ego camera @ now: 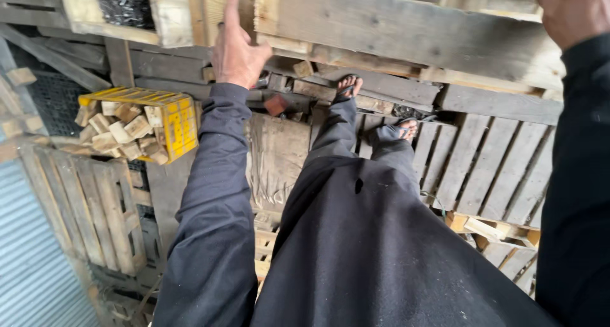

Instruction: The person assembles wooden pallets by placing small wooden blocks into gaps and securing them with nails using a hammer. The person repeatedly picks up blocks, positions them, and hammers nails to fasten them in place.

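A weathered wooden pallet (406,28) stands raised in front of me, filling the top of the head view. My left hand (236,47) rests flat against a pale board at its left part, fingers pointing up. My right hand (572,12) grips the pallet's top right edge, its fingers curled over the wood. Both arms wear dark sleeves. Below, my legs in dark trousers and sandalled feet (375,108) stand on flat pallets.
A yellow plastic crate (175,117) lies tipped on the left, with several wooden blocks (117,133) in it. Flat pallets (483,168) cover the ground at right, another pallet (89,206) leans at lower left beside corrugated metal sheeting (28,270). Loose blocks lie near my feet.
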A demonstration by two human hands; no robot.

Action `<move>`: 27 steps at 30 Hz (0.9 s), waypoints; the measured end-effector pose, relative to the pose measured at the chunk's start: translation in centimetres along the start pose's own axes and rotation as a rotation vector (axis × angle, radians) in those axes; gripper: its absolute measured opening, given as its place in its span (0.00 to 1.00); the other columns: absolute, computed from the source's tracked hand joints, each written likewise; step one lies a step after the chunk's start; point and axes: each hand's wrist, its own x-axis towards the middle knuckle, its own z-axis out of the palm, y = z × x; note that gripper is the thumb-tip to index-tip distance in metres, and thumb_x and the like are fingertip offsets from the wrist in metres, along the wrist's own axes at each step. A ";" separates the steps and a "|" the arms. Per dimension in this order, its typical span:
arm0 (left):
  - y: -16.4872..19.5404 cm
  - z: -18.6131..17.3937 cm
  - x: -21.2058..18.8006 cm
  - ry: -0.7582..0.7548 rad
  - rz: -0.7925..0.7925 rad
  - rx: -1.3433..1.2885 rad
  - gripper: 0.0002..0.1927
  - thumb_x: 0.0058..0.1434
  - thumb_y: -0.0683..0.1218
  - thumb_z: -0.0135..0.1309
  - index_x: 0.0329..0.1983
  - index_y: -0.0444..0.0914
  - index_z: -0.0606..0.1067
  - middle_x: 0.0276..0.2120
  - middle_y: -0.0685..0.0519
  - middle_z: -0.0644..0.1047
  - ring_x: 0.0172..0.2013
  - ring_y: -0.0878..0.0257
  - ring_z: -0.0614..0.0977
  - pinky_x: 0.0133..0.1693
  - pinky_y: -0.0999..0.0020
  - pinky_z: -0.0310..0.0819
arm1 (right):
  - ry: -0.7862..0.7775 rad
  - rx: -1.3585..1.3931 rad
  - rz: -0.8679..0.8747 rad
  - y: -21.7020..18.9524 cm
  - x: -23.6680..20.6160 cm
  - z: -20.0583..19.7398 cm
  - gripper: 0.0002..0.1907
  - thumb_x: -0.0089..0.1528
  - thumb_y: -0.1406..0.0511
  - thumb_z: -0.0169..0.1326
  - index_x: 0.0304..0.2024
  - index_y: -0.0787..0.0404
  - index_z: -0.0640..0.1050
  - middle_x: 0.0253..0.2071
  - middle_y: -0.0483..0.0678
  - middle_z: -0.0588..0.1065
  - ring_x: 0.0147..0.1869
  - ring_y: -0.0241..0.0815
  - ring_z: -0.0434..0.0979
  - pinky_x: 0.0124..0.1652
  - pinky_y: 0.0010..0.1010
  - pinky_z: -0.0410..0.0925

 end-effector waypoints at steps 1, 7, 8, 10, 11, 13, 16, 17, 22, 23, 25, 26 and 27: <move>-0.8 -0.8 0.5 -0.103 -0.003 0.007 0.56 0.54 0.47 0.69 0.80 0.44 0.49 0.36 0.49 0.76 0.36 0.54 0.80 0.42 0.55 0.78 | 0.068 0.005 0.046 -1.8 0.0 -0.8 0.03 0.71 0.67 0.59 0.45 0.59 0.80 0.37 0.48 0.76 0.40 0.43 0.75 0.41 0.31 0.69; -1.2 -2.0 6.5 -0.323 0.302 0.175 0.73 0.41 0.60 0.82 0.80 0.44 0.43 0.37 0.43 0.73 0.37 0.48 0.78 0.44 0.52 0.76 | -0.144 0.942 0.013 -22.0 -2.3 -2.6 0.12 0.64 0.65 0.60 0.50 0.61 0.81 0.45 0.53 0.79 0.45 0.45 0.80 0.43 0.37 0.75; -1.1 -1.9 7.4 -0.369 0.325 0.215 0.72 0.40 0.61 0.82 0.79 0.47 0.46 0.36 0.44 0.73 0.37 0.49 0.78 0.43 0.52 0.76 | -0.203 0.961 0.034 -25.2 -1.4 -1.3 0.20 0.62 0.65 0.61 0.56 0.62 0.78 0.50 0.59 0.77 0.49 0.53 0.80 0.46 0.41 0.75; -0.7 -1.7 8.9 -0.453 0.379 0.294 0.68 0.38 0.61 0.82 0.77 0.52 0.51 0.35 0.44 0.73 0.36 0.49 0.77 0.41 0.51 0.75 | -0.182 0.960 0.156 -29.5 1.0 1.6 0.30 0.61 0.64 0.63 0.64 0.66 0.72 0.48 0.63 0.74 0.45 0.63 0.78 0.44 0.48 0.73; -0.5 -1.6 9.6 -0.467 0.425 0.304 0.65 0.38 0.61 0.81 0.74 0.47 0.54 0.34 0.44 0.73 0.35 0.49 0.77 0.40 0.52 0.76 | -0.059 0.931 0.135 -30.8 2.8 3.1 0.35 0.60 0.63 0.64 0.66 0.70 0.69 0.51 0.67 0.73 0.46 0.67 0.77 0.44 0.47 0.72; -0.2 -1.6 10.5 -0.504 0.505 0.327 0.60 0.39 0.60 0.79 0.69 0.37 0.58 0.32 0.43 0.72 0.33 0.49 0.76 0.38 0.53 0.78 | -0.026 0.875 0.145 -32.3 6.1 5.9 0.38 0.58 0.61 0.65 0.65 0.74 0.67 0.49 0.68 0.73 0.45 0.69 0.76 0.42 0.48 0.71; 0.9 -2.0 11.3 -0.572 0.499 0.425 0.52 0.44 0.56 0.76 0.64 0.29 0.61 0.28 0.46 0.71 0.28 0.53 0.77 0.31 0.58 0.79 | -0.196 0.810 0.221 -32.8 9.9 8.9 0.33 0.57 0.58 0.67 0.57 0.70 0.71 0.41 0.62 0.77 0.41 0.65 0.78 0.41 0.49 0.71; 1.4 -2.4 11.4 -0.501 0.554 0.403 0.53 0.40 0.56 0.76 0.62 0.29 0.62 0.28 0.46 0.71 0.28 0.53 0.77 0.32 0.58 0.79 | -0.206 0.803 0.225 -32.7 10.3 9.6 0.31 0.57 0.56 0.68 0.53 0.67 0.73 0.41 0.62 0.77 0.41 0.65 0.78 0.40 0.50 0.71; 3.3 -5.6 11.6 -0.488 0.585 0.435 0.46 0.43 0.49 0.71 0.64 0.33 0.64 0.27 0.50 0.72 0.27 0.57 0.77 0.27 0.65 0.79 | -0.212 0.739 0.237 -31.6 10.5 12.8 0.33 0.56 0.52 0.66 0.59 0.60 0.72 0.48 0.57 0.77 0.49 0.54 0.79 0.48 0.46 0.75; 3.7 -6.3 11.7 -0.458 0.610 0.405 0.50 0.41 0.51 0.73 0.64 0.31 0.63 0.27 0.49 0.71 0.26 0.56 0.76 0.26 0.64 0.78 | 0.068 0.504 0.121 -31.1 11.2 13.5 0.34 0.55 0.53 0.66 0.60 0.55 0.72 0.54 0.54 0.75 0.56 0.52 0.78 0.52 0.47 0.76; 3.9 -7.1 11.1 -0.411 0.654 0.342 0.57 0.37 0.55 0.76 0.65 0.28 0.61 0.27 0.47 0.71 0.25 0.55 0.76 0.23 0.62 0.76 | 0.393 0.409 0.109 -30.8 13.1 14.8 0.39 0.55 0.54 0.68 0.65 0.52 0.68 0.61 0.54 0.71 0.62 0.51 0.75 0.54 0.45 0.76; 4.0 -7.3 11.1 -0.375 0.670 0.327 0.57 0.35 0.55 0.76 0.65 0.28 0.61 0.28 0.46 0.72 0.27 0.55 0.77 0.24 0.62 0.77 | 0.450 0.555 0.222 -30.2 15.5 15.7 0.43 0.56 0.53 0.70 0.68 0.52 0.63 0.60 0.56 0.69 0.63 0.51 0.74 0.53 0.43 0.77; 4.0 -7.4 10.9 -0.335 0.688 0.317 0.58 0.34 0.55 0.75 0.65 0.28 0.61 0.30 0.45 0.73 0.29 0.54 0.77 0.26 0.63 0.77 | 0.511 0.701 0.337 -29.7 17.9 16.4 0.48 0.58 0.52 0.71 0.71 0.53 0.59 0.60 0.58 0.67 0.63 0.52 0.73 0.52 0.40 0.77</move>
